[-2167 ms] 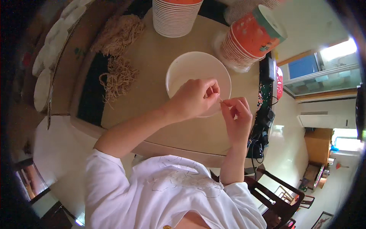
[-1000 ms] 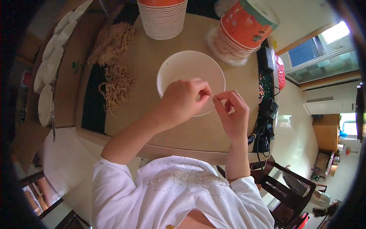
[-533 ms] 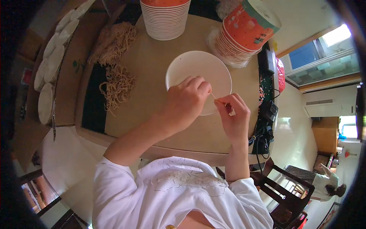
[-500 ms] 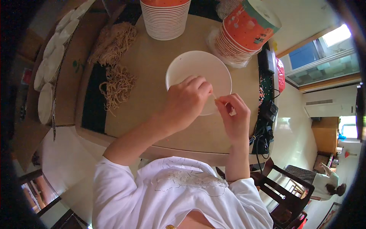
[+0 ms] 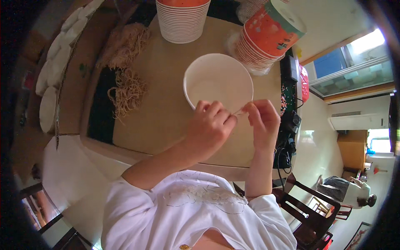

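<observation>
My left hand (image 5: 211,128) is closed, thumb and forefinger pinched at the near right rim of a white paper tub (image 5: 218,79). Close beside it, my right hand (image 5: 265,121) pinches as well. A short, thin pale cord (image 5: 238,112) stretches between the two sets of fingertips; its ends are hidden in the fingers. The tub's open mouth faces me, and its inside is plain white. Both hands are above the brown board (image 5: 166,96) on the table.
Tangled tan cords (image 5: 128,91) lie at the left, below a larger bundle (image 5: 131,43). Stacked paper tubs (image 5: 183,23) stand at the back, with an orange stack (image 5: 271,31) at the right. A box of white tubs (image 5: 51,108) is far left; black cables (image 5: 285,160) run along the right edge.
Both hands have come nearer to me, off the tub's mouth, and the right has shifted slightly right. The pale cord stays pinched between them. More of the tub's inside shows.
</observation>
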### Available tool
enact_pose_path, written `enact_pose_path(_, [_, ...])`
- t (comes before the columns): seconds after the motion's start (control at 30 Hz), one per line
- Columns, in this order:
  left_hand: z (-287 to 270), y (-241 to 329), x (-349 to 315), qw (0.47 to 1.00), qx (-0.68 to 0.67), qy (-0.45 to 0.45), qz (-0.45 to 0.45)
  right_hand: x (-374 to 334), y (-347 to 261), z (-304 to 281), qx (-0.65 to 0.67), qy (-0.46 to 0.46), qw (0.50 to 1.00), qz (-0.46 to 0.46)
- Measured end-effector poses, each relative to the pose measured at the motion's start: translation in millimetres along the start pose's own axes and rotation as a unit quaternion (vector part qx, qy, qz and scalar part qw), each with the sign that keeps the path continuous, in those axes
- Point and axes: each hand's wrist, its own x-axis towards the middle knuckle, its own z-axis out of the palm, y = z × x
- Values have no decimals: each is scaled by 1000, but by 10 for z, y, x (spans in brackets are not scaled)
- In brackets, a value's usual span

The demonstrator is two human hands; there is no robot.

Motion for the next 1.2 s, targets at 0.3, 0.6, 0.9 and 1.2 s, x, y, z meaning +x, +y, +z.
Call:
enact_pose_path(0.3, [-109, -99, -6, 999, 31, 41, -10, 26, -24, -124, 145, -51, 986, 64])
enact_pose_path(0.6, [152, 121, -48, 991, -44, 98, -86, -68, -93, 21, 168, -53, 983, 44])
enact_pose_path(0.9, [112, 29, -94, 995, -23, 81, -56, -83, -379, -128, 317, 27, 947, 51])
enact_pose_path(1.2, [236, 95, 63, 982, -118, 122, -83, -156, -517, 10, 275, -29, 960, 35])
